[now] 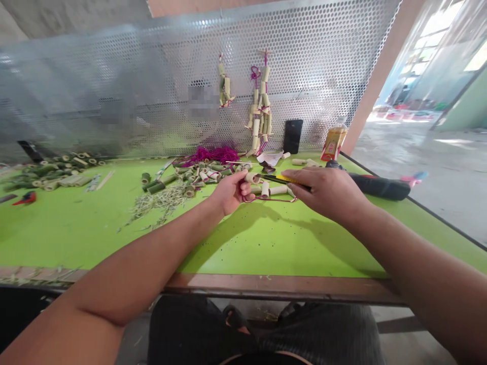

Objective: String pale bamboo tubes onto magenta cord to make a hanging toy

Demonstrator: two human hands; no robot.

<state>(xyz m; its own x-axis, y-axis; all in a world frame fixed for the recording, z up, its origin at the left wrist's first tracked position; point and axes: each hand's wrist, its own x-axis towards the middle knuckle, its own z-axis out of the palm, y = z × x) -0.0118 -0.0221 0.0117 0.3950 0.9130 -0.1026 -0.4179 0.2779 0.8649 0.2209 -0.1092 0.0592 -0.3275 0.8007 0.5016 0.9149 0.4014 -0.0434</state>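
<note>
Over the table (236, 248), the left hand (230, 194) grips a tube (251, 178), the right hand (327, 191) a knife (286, 178) at its end. Strung tubes (256, 133) hang apparently assembled on the mesh (152, 101); the held piece appears unfinished, loose tubes (156, 187) unstrung.

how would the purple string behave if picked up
Probably floppy, since the purple string lies in a loose tangle. Likely light, as its strands look thin. It might drag a few of the green tubes lying against it.
</note>
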